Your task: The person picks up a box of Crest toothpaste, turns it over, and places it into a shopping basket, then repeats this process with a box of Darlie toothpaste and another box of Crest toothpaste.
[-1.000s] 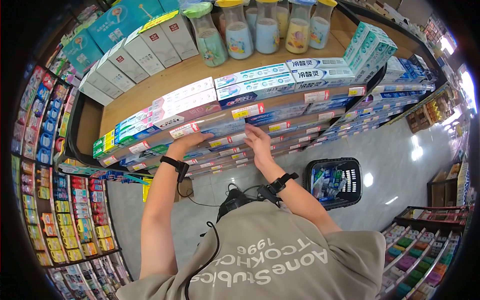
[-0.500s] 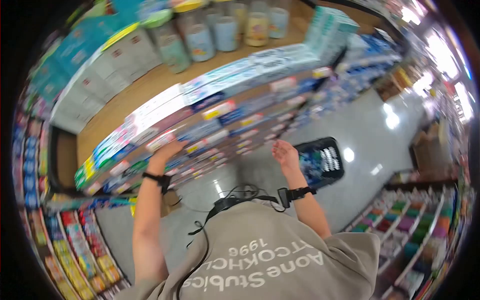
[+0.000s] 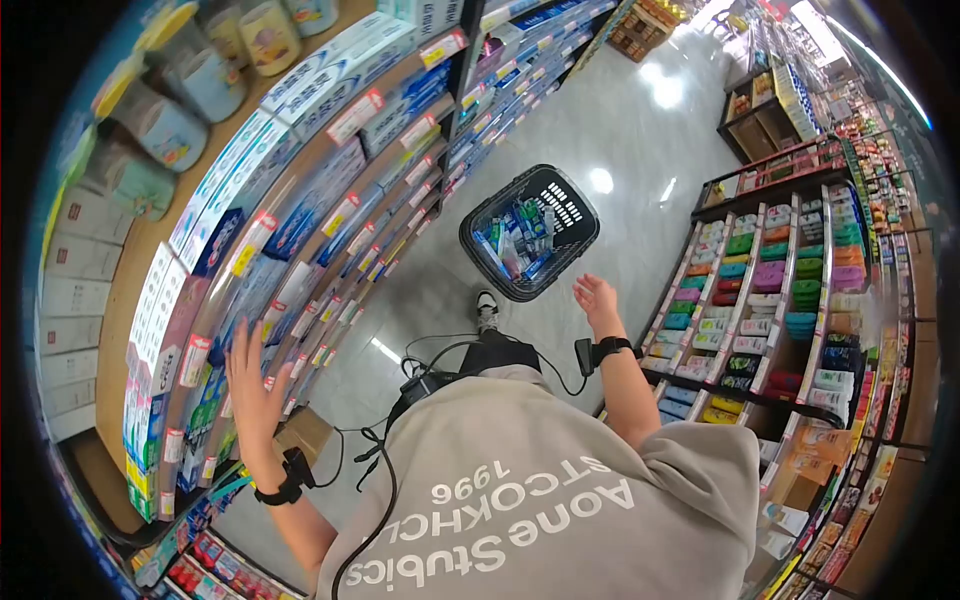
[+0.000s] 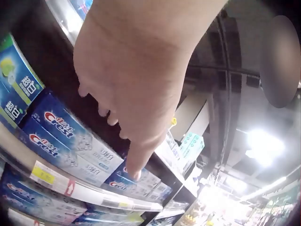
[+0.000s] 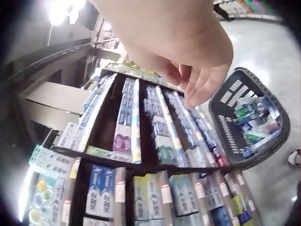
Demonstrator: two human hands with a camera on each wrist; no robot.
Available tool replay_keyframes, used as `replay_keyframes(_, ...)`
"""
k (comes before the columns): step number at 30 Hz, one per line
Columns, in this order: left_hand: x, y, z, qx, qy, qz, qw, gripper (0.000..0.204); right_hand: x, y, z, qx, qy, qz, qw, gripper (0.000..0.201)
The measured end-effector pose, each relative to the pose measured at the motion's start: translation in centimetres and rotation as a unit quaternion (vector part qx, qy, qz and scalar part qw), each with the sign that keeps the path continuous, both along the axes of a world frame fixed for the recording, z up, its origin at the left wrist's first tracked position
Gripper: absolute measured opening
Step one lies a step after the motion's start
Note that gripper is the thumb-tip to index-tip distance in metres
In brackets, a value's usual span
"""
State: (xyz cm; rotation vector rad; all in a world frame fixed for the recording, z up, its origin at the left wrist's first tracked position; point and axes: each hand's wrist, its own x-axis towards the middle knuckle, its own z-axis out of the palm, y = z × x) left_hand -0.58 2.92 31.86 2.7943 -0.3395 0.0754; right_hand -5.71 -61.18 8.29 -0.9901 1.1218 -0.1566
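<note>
In the head view my left hand [image 3: 256, 391] is spread beside the toothpaste shelf, fingers extended, holding nothing. The left wrist view has this hand [image 4: 134, 80] in front of blue Crest boxes [image 4: 51, 132]; whether it touches them I cannot tell. My right hand [image 3: 598, 298] hangs in the air over the aisle with relaxed, slightly bent fingers and nothing in them. A black basket [image 3: 582, 222] with several toothpaste boxes and packs [image 3: 520, 238] stands on the floor, beyond the right hand. In the right wrist view the basket [image 5: 227, 141] appears below and right of that hand [image 5: 183, 52].
Lidded bottles [image 3: 170, 135] and white boxes [image 3: 75, 300] stand on the shelf top at left. Shelves of colourful packs [image 3: 770, 275] line the right side. Grey floor [image 3: 630, 130] runs between the shelves. A foot [image 3: 488, 308] is near the basket, and cables hang at the waist.
The view has turned right, so the shelf now lies at left and the basket near the middle. The right hand has moved away from the shelf; the left hand's fingers have spread.
</note>
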Motion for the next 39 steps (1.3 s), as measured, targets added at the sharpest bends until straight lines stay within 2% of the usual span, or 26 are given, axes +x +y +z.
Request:
replay_keyframes(3, 0.7, -2.4, -0.6, -0.086, 0.107, 0.046, 0.989, 0.060, -1.3, -2.0, -4.9, 0.041, 0.054, -0.007, 0.998, 0.032)
replay_keyframes(4, 1.3, -3.9, -1.5, -0.105, 0.081, 0.053, 0.990, 0.050, -1.5, -2.4, -6.4, 0.053, 0.083, -0.010, 0.995, 0.033)
replay_keyframes(7, 3.4, -9.0, -2.7, -0.117, 0.165, 0.048, 0.978, 0.047, -2.0, -5.0, -11.6, 0.066, 0.131, 0.061, 0.987, 0.033)
replay_keyframes(11, 6.2, -17.3, -2.9, -0.057, 0.214, -0.017, 0.975, 0.045, 1.5, -7.2, -15.1, -0.015, 0.205, 0.161, 0.965, 0.028)
replay_keyframes(14, 7.8, -22.5, -4.4, -0.012, 0.279, -0.020, 0.960, 0.041, 4.9, -9.1, -21.2, -0.048, 0.211, 0.224, 0.950, 0.023)
replay_keyframes(16, 8.1, -25.7, -5.5, 0.019, 0.259, -0.058, 0.964, 0.034, 6.6, -9.3, -26.1, -0.061, 0.220, 0.261, 0.938, 0.023)
replay_keyframes(17, 8.6, -26.9, -5.7, 0.026, 0.288, -0.063, 0.955, 0.032, 7.3, -9.4, -29.3, -0.165, 0.222, 0.316, 0.907, 0.026)
replay_keyframes(18, 8.8, -28.2, -5.9, 0.028, 0.314, -0.060, 0.947, 0.029, 8.9, -9.8, -29.9, -0.195, 0.251, 0.364, 0.875, 0.031)
replay_keyframes(19, 8.8, -29.6, -6.1, 0.028, 0.335, -0.052, 0.940, 0.027, 10.1, -10.0, -32.4, -0.207, 0.248, 0.375, 0.869, 0.033)
replay_keyframes(20, 9.0, -30.7, -6.2, 0.041, 0.348, -0.042, 0.936, 0.025, 12.5, -10.2, -31.3, -0.214, 0.275, 0.388, 0.853, 0.035)
replay_keyframes(23, 10.8, -32.8, -8.0, 0.074, 0.372, -0.038, 0.924, 0.022, 17.6, -11.0, -36.7, -0.187, 0.330, 0.393, 0.838, 0.033)
replay_keyframes(25, 11.7, -34.2, -9.2, 0.070, 0.392, -0.034, 0.917, 0.018, 20.2, -11.9, -39.1, -0.172, 0.338, 0.360, 0.852, 0.033)
replay_keyframes(26, 11.6, -34.1, -9.6, 0.074, 0.404, -0.048, 0.911, 0.019, 20.6, -12.3, -41.6, -0.154, 0.338, 0.373, 0.850, 0.035)
replay_keyframes(27, 12.0, -33.8, -10.3, 0.077, 0.413, -0.066, 0.905, 0.020, 20.9, -12.4, -43.9, -0.161, 0.364, 0.398, 0.826, 0.034)
replay_keyframes(29, 13.4, -36.0, -10.3, 0.089, 0.461, -0.024, 0.883, 0.017, 21.5, -12.7, -46.4, -0.148, 0.367, 0.424, 0.814, 0.038)
replay_keyframes(31, 14.1, -37.0, -10.8, 0.125, 0.492, -0.004, 0.862, 0.016, 21.6, -13.1, -47.9, -0.100, 0.383, 0.415, 0.820, 0.068)
replay_keyframes(32, 14.1, -37.1, -11.1, 0.110, 0.511, 0.047, 0.851, 0.015, 21.6, -13.2, -48.7, -0.078, 0.388, 0.413, 0.820, 0.085)
replay_keyframes(33, 14.1, -37.3, -11.3, 0.096, 0.528, 0.101, 0.838, 0.015, 21.7, -12.9, -49.6, -0.090, 0.399, 0.381, 0.829, 0.078)
replay_keyframes(34, 14.3, -38.4, -11.5, 0.144, 0.525, 0.127, 0.829, 0.015, 21.7, -12.5, -50.6, -0.102, 0.409, 0.350, 0.836, 0.071)
replay_keyframes(35, 13.5, -36.8, -12.1, 0.122, 0.506, 0.066, 0.852, 0.017, 21.6, -12.2, -51.7, -0.116, 0.417, 0.320, 0.843, 0.066)
replay_keyframes(36, 12.3, -35.4, -12.2, 0.134, 0.515, 0.070, 0.844, 0.017, 20.4, -11.8, -55.0, -0.091, 0.373, 0.272, 0.882, 0.072)
replay_keyframes(37, 12.0, -35.0, -12.1, 0.147, 0.526, 0.072, 0.834, 0.018, 20.8, -11.8, -55.2, -0.098, 0.384, 0.265, 0.879, 0.070)
replay_keyframes(39, 13.3, -37.4, -13.2, 0.125, 0.532, 0.080, 0.834, 0.018, 20.7, -11.7, -57.0, -0.092, 0.401, 0.240, 0.879, 0.071)
